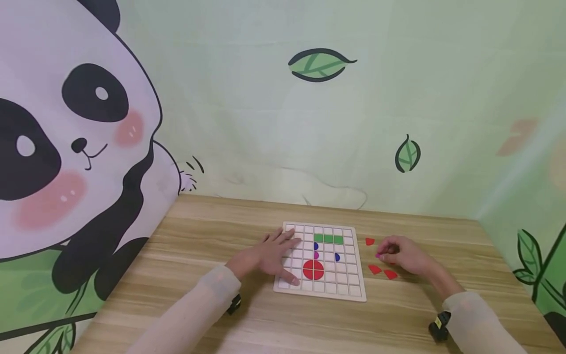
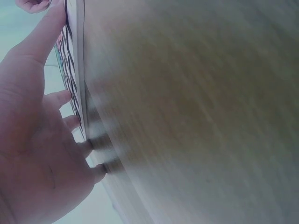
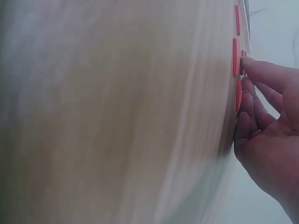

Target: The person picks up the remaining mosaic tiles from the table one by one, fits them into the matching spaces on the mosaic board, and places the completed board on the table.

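Pinching a small magenta piece [image 1: 378, 255] between the thumb and fingertips, your right hand [image 1: 401, 254] is grasping it just beyond the right edge of the gridded board [image 1: 349, 278]. Whether that piece is touching the tabletop is not showing clearly. Around your right hand, red wedges [image 1: 390, 275] are lying on the wood: one is resting beyond the fingers, two are sitting on the near side, and a bit more red is peeking out from under the hand.

Your left hand [image 1: 273, 253] is holding nothing; it is spreading its fingers across the left side of the board, with the thumb lying over the lower left squares.

On the board, four red quarters are forming a red disc [image 1: 313, 270] left of centre. Directly above it a magenta half-round [image 1: 316, 255] is sitting, with a blue half-round [image 1: 316, 246] following above that. Another blue half-round [image 1: 337, 257] is lying farther right, and three green squares [image 1: 328, 239] are making a row near the far edge.

Farther out, the wooden table [image 1: 212, 236] is supporting everything, pale sleeves [image 1: 190, 307] are covering your forearms, and a painted panda [image 1: 132, 98] is filling the wall at left.
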Available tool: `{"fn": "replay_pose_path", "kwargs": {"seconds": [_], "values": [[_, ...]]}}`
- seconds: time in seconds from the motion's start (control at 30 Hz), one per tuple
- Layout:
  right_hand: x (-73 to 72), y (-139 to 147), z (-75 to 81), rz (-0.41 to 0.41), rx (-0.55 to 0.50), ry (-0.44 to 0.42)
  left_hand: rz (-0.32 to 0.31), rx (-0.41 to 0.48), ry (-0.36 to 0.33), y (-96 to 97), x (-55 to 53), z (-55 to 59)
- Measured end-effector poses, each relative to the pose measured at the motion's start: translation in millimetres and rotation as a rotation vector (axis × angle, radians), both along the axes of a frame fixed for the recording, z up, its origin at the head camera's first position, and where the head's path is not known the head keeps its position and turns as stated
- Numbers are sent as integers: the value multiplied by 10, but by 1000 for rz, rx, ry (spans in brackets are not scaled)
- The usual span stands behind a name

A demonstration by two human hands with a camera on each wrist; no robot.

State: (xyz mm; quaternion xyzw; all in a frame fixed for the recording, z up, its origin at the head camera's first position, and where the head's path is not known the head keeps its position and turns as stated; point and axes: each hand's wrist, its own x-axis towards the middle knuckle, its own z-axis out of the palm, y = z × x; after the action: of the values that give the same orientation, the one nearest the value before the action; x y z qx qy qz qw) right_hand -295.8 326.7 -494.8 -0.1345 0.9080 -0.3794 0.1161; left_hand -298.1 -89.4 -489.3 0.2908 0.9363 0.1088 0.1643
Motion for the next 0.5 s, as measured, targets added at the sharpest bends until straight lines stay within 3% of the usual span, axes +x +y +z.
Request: {"fn": "replay_pose_path", "kwargs": {"seconds": [0.5], "values": [[17,-89,39,-16,46,44,-6,-1,9,-22,-29,-58]]}}
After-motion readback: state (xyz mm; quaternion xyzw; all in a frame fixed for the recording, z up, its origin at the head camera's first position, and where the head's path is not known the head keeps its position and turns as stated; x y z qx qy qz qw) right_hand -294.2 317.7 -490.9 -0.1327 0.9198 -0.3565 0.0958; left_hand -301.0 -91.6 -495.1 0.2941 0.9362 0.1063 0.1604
